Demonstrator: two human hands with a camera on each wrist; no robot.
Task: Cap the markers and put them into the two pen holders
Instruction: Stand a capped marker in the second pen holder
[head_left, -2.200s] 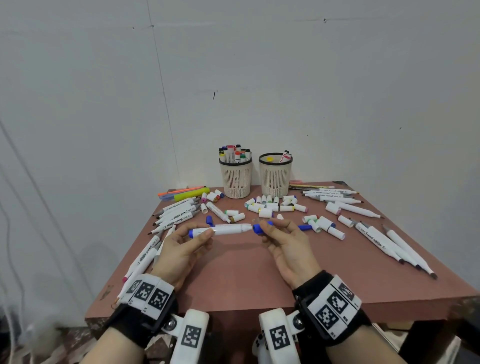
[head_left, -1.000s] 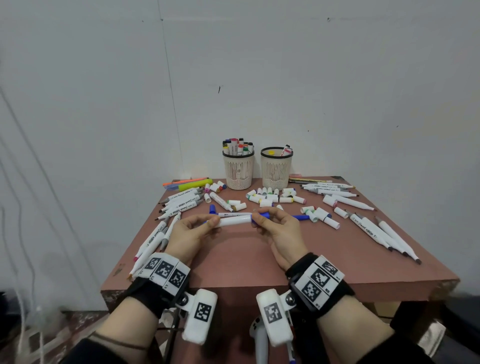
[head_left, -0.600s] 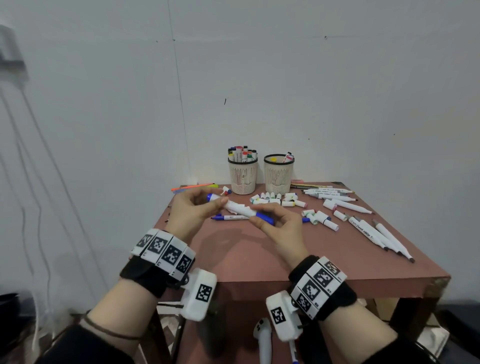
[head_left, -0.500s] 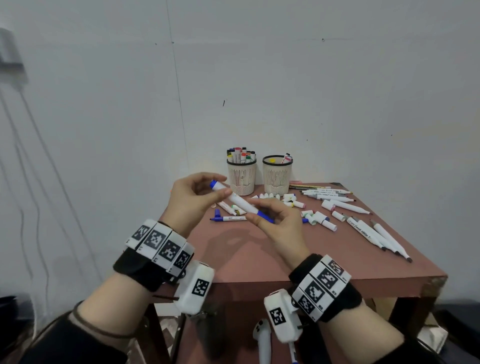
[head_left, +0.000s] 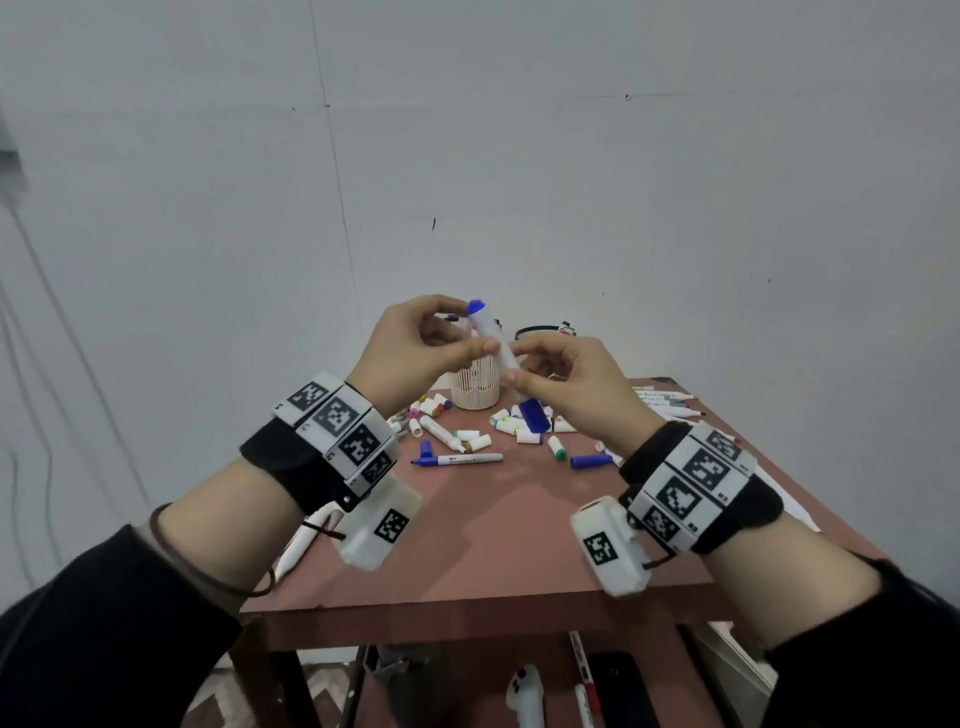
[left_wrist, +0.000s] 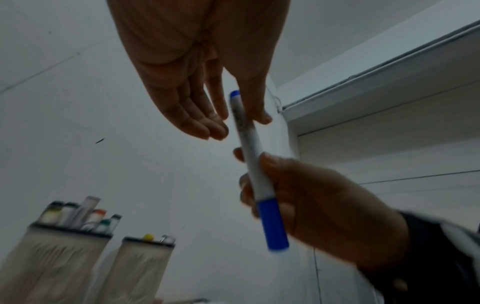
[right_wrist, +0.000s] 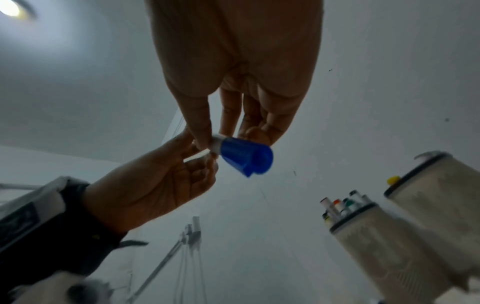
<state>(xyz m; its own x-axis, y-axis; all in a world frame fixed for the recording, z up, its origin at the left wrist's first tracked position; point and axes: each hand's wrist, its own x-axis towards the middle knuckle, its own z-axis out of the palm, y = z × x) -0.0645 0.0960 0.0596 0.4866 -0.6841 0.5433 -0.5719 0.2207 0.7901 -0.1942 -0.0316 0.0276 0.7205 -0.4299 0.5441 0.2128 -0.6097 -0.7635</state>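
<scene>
Both hands hold one white marker (head_left: 491, 335) in the air, nearly upright, in front of the two pen holders. Its blue cap (head_left: 535, 415) points down and its blue end points up. My left hand (head_left: 470, 332) pinches the upper barrel between thumb and fingers. My right hand (head_left: 517, 361) pinches the barrel just above the cap. The left wrist view shows the marker (left_wrist: 249, 154) running from my left hand (left_wrist: 241, 121) down into the right hand's grip. Seen end-on in the right wrist view, the cap (right_wrist: 246, 156) sits below my right hand (right_wrist: 207, 142). The left pen holder (head_left: 475, 387) holds several capped markers; the right pen holder (head_left: 540, 330) is mostly hidden.
On the red-brown table (head_left: 493, 519) lie several loose caps (head_left: 511, 426), an uncapped blue marker (head_left: 457, 459) and a blue cap (head_left: 589, 461). More white markers (head_left: 665, 405) lie at the right. A white controller (head_left: 524, 696) sits under the table.
The blue cap went onto the marker near the table. Both hands then lifted the marker and swung it from lying flat to nearly upright, cap end down.
</scene>
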